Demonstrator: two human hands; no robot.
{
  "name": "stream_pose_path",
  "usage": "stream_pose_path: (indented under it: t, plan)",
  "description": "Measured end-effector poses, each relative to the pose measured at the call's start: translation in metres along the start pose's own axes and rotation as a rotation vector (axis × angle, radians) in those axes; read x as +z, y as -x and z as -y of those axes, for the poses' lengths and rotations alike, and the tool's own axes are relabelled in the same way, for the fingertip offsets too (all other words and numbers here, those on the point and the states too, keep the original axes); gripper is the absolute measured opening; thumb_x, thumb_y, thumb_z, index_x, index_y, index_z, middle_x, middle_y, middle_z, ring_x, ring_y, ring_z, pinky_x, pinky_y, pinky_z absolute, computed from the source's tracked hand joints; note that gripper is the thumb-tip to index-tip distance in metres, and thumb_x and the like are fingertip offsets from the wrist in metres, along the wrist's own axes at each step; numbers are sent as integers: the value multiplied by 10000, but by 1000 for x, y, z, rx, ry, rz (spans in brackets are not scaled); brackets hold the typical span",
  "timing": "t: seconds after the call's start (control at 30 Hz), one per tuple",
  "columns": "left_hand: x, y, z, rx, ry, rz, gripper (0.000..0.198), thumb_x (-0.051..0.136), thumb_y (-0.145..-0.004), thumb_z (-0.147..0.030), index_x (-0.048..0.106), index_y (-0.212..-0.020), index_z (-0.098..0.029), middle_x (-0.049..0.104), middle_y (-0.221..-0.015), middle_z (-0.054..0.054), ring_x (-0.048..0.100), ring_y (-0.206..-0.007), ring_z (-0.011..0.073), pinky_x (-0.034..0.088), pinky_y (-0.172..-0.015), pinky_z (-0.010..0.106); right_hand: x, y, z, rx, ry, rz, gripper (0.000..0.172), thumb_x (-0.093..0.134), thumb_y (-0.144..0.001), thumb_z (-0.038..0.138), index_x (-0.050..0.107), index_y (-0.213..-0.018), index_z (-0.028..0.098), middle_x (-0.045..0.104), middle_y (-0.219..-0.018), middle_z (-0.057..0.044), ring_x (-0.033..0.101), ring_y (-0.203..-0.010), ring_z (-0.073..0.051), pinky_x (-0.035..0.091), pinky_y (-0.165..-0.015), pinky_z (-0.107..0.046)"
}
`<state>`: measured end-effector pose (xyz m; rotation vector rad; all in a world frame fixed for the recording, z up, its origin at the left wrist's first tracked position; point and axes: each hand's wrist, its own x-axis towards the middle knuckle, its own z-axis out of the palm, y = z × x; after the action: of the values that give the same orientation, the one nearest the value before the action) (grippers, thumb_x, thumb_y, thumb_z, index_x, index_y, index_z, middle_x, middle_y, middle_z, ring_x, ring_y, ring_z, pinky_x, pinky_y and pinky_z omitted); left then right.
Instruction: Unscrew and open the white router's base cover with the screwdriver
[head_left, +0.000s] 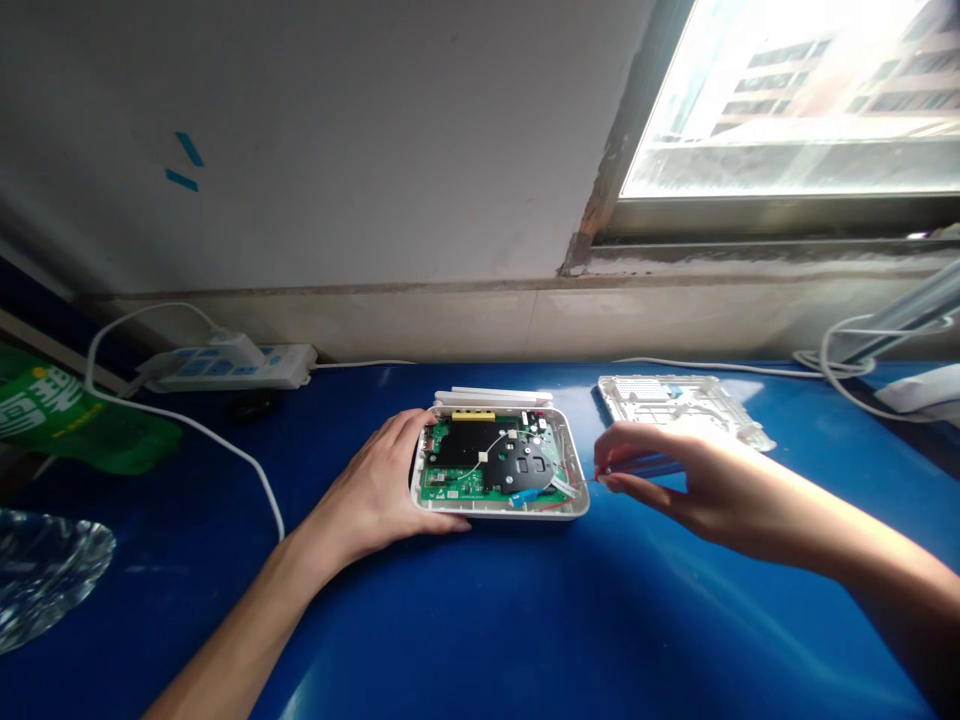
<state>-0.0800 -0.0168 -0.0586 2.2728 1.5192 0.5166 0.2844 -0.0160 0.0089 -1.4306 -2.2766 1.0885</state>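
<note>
Steadying things at centre frame, the left hand (367, 487) wraps the left end of a white plastic router housing (499, 512), fingers over the rim and thumb along the near side, a firm, low brace that keeps the housing from sliding on the blue surface (480, 630). Just to the right, the right hand (697, 490) hovers with thumb and forefinger pinched narrow beside a thin red wire (589, 479), though it's too fine to tell whether they have it. Inside the housing sit a green circuit board (448, 483) and a black heat sink (517, 462). Farther off, a white plastic cover (675, 398) lies at upper right, and a white power strip (232, 366) sits against the wall at left.
</note>
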Motion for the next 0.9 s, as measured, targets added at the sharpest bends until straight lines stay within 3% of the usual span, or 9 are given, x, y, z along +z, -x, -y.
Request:
stream_pose_path:
  t: [0.2, 0.57, 0.9]
  plan:
    - [2, 0, 3, 2, -3, -6, 1165, 946, -584, -675, 442, -1532, -224, 526, -1557, 166, 521, -1447, 412, 422, -1256, 570, -3, -2, 7, -6, 0, 65, 269, 620, -1016, 536, 731, -1126, 317, 786, -1161, -45, 737, -1120, -301, 605, -953, -418]
    - [0, 2, -1, -8, 2, 4, 1144, 942, -616, -654, 431, -1541, -217, 519, -1555, 157, 525, -1435, 398, 434, -1248, 565, -3, 7, -2, 54, -90, 27, 294, 657, -986, 578, 746, -1042, 303, 799, -1120, -43, 733, -1136, -308, 591, -985, -426]
    - [0, 2, 0, -10, -9, 20, 1148, 930, -621, -682, 416, -1536, -216, 510, -1556, 157, 512, -1446, 395, 423, -1257, 561, 4, 4, 2, 5, -62, 33, 260, 645, -1006, 526, 763, -1082, 308, 798, -1124, -34, 755, -1100, -286, 616, -965, -399]
